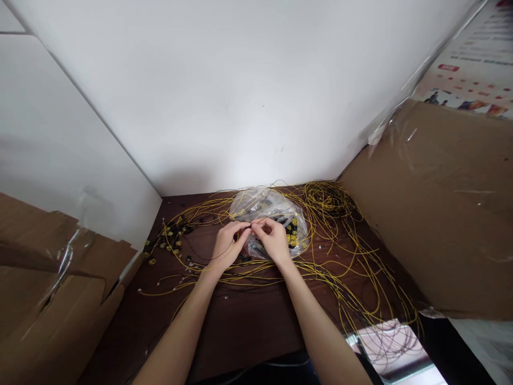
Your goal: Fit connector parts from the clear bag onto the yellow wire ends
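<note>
My left hand (229, 243) and my right hand (274, 239) meet fingertip to fingertip above the table's middle. Both are closed in a pinch on a thin black wire (250, 226), and a dark strand trails down past my left wrist. Any small part between the fingertips is too tiny to make out. Just behind and below the hands lies a clear plastic bag (256, 199) with black and yellow small parts (295, 231) in it. Yellow wires (256, 266) run across the table under my wrists.
At the left is a cluster of wire ends with black and yellow pieces (173, 235). A coil of yellow wire (326, 199) lies back right, with strands hanging over a pale shiny surface (390, 342). Cardboard (436, 214) and a white wall (256, 96) enclose the brown table (248, 326).
</note>
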A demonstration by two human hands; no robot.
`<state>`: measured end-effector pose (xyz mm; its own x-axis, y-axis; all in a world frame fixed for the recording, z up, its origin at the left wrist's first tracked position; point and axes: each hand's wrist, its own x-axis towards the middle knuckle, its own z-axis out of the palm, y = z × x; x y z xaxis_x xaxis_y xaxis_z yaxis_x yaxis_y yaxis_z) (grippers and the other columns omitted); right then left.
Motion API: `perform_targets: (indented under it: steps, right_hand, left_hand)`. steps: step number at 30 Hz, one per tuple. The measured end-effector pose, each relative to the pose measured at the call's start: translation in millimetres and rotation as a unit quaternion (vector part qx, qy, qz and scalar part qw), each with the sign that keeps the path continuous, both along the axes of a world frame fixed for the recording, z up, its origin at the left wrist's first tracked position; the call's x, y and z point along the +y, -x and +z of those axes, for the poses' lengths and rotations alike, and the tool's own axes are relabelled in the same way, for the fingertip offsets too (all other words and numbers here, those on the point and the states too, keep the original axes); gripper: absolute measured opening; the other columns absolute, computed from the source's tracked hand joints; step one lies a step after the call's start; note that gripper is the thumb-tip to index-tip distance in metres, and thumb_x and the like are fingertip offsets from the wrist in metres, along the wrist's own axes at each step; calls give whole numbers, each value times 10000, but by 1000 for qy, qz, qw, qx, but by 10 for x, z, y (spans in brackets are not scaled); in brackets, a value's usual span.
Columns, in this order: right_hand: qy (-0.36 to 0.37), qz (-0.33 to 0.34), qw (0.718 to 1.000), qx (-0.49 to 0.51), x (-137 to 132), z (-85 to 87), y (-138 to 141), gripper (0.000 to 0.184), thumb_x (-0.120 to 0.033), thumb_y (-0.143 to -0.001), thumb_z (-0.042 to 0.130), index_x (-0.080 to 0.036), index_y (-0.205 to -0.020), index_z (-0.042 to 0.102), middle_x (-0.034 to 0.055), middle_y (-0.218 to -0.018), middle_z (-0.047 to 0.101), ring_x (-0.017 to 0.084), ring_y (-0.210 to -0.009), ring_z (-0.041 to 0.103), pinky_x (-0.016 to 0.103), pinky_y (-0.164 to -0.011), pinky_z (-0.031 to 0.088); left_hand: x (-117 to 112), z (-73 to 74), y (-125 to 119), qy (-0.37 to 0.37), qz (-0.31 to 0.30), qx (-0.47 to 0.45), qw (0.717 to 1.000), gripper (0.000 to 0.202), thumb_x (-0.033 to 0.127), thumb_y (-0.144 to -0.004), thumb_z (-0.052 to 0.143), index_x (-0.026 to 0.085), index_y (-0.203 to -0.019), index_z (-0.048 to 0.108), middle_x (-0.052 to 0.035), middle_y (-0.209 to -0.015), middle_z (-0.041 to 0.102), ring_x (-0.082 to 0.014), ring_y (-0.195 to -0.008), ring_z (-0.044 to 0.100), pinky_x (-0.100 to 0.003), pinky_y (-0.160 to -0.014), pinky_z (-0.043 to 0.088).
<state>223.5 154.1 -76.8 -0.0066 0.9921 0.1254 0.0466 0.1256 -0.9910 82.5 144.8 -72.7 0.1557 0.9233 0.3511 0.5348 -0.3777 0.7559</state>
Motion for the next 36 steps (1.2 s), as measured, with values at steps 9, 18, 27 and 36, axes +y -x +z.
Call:
perform_targets:
  steps: [9,18,27,36]
  right_hand:
    - [9,5,1000,9,-9,33,0,187,-341,-733,613,-158,-765,635,35,-697,672,160,-619,629,272,-621,507]
    - [-2,5,1000,-9,-5,25,-3,192,-346,-739,601,-156,-747,629,38,-708,672,150,-606,610,264,-595,494]
    - [-16,6,1000,-21,4,0,-12,210,-365,-748,592,-159,-710,614,44,-744,673,136,-595,592,260,-592,495]
    - [-16,4,1000,-23,16,-23,-16,200,-352,-750,596,-159,-701,614,28,-676,658,142,-586,595,271,-609,489]
  left_hand:
    - [11,-4,-1,0,-4,-3,1000,177,268,-840,532,181,-913,667,-35,-836,660,-139,-752,584,-245,-715,445]
    - [3,-7,-3,-6,-12,0,1000,200,287,-855,503,187,-922,663,-41,-868,666,-149,-789,592,-262,-746,453]
    - [3,-8,-7,-10,-11,3,1000,188,268,-847,518,190,-927,669,-39,-862,677,-151,-782,591,-261,-733,447]
    - [13,3,-11,0,-18,-5,1000,197,274,-854,510,188,-936,667,-39,-869,677,-148,-792,593,-257,-743,442]
